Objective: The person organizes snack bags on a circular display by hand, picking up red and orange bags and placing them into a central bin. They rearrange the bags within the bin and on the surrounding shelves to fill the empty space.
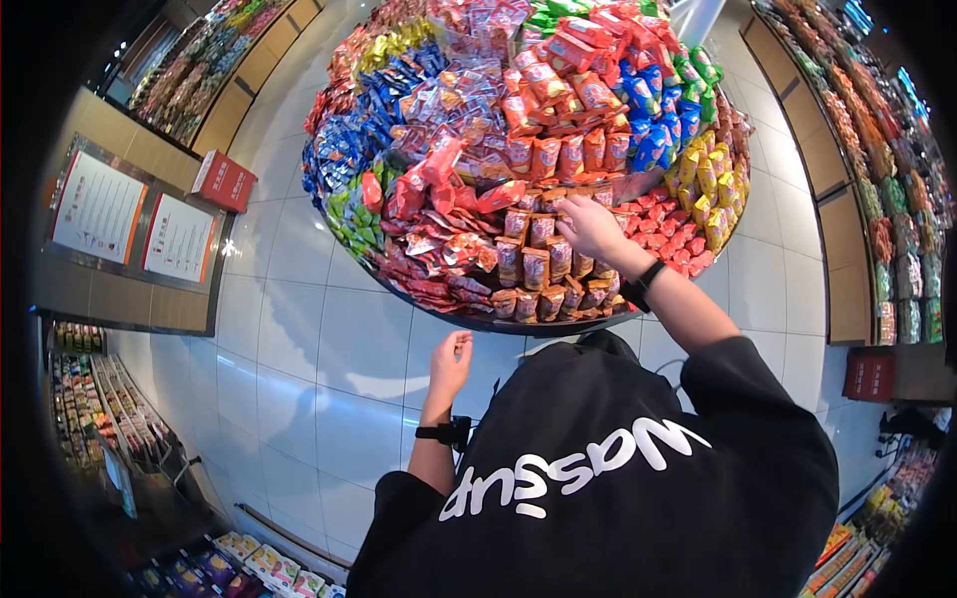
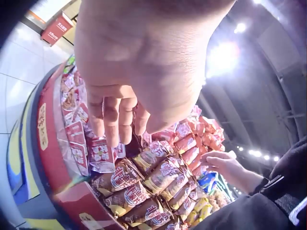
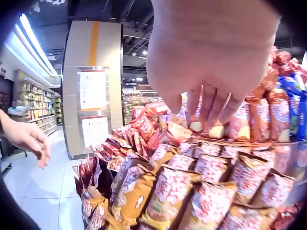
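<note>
A round display stand bears heaped snack packets, with rows of brown packets [image 1: 535,267] at its near side. Over the back of these rows reaches my right hand [image 1: 595,234], its fingers pointing down and away. In the right wrist view those fingers hang above the brown packets [image 3: 211,199], close to the upright orange packets [image 3: 259,117], with nothing seen in them. My left hand [image 1: 451,364] hangs loosely curled in front of the stand's rim and holds nothing. Red packets [image 1: 439,244] lie to the left of the brown rows.
Blue packets [image 1: 653,125] and yellow packets [image 1: 713,189] fill the stand's right side. A pillar with two posters [image 1: 98,207] and a red box [image 1: 223,181] stands at left. Stocked shelves [image 1: 877,149] line the right side beyond the tiled floor [image 1: 788,249].
</note>
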`<action>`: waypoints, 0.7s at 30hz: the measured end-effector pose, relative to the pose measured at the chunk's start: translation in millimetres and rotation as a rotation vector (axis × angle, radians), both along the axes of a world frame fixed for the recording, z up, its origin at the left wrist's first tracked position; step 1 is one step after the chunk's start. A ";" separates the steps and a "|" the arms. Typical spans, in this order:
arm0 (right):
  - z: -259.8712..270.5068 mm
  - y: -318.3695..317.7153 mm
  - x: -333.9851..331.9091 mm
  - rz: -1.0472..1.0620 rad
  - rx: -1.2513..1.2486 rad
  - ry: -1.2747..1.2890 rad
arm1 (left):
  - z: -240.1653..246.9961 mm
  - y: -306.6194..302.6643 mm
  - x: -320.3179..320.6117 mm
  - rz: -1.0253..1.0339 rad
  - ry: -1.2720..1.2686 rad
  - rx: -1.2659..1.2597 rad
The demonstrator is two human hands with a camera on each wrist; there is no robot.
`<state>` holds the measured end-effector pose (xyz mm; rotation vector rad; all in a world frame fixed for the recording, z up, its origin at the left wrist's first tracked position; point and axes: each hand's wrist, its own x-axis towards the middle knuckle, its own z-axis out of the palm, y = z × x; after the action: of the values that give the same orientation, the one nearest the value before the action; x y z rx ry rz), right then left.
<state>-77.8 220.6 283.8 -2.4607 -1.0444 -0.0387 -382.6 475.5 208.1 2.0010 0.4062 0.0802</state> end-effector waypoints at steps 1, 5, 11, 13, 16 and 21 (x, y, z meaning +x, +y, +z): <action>-6.5 22.6 9.8 0.021 0.013 -0.082 | -3.5 0.5 -12.1 0.023 0.009 0.005; -29.8 91.7 36.9 0.098 -0.002 -0.294 | -7.2 -3.6 -60.0 0.146 0.045 -0.001; -50.0 130.4 50.5 0.080 -0.319 -0.392 | -6.7 -7.5 -111.2 0.286 0.095 -0.025; -53.8 132.0 56.3 0.127 -0.304 -0.424 | -4.7 -7.7 -115.1 0.289 0.099 -0.013; -48.9 123.3 54.8 0.161 -0.193 -0.444 | 0.6 -3.3 -110.1 0.235 0.074 0.064; 18.3 75.7 0.1 0.179 0.236 -0.333 | 56.7 1.0 -43.1 0.015 0.020 0.123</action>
<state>-77.6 296.3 302.1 -2.1836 -1.3115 -0.5000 -425.7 476.5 264.8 2.1218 0.4385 0.0965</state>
